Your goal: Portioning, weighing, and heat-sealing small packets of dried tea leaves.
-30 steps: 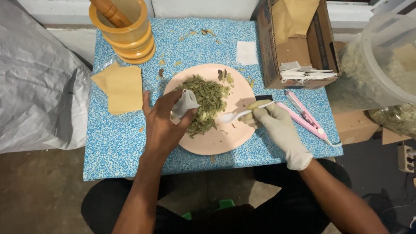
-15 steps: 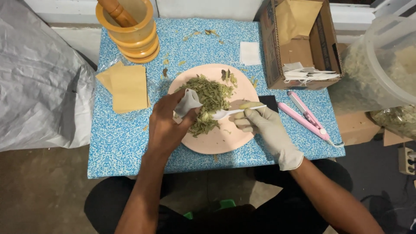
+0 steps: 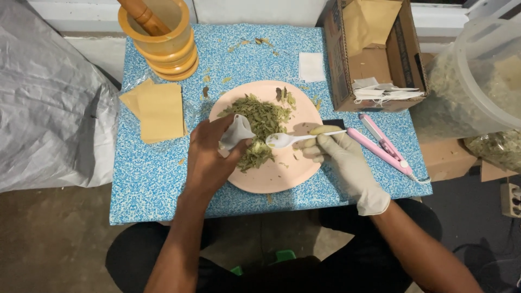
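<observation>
Left hand (image 3: 209, 157) pinches a small white bag (image 3: 235, 132) over the leaves (image 3: 260, 122) on the plate (image 3: 282, 176) — gloved right hand (image 3: 342, 163) grips a white spoon (image 3: 293, 139), bowl at the bag's mouth.

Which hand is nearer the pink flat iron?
Right. The gloved right hand, holding a white spoon, sits just beside the pink flat iron; the left hand is across the plate.

Brown cardboard box (image 3: 374, 59) top right
</observation>
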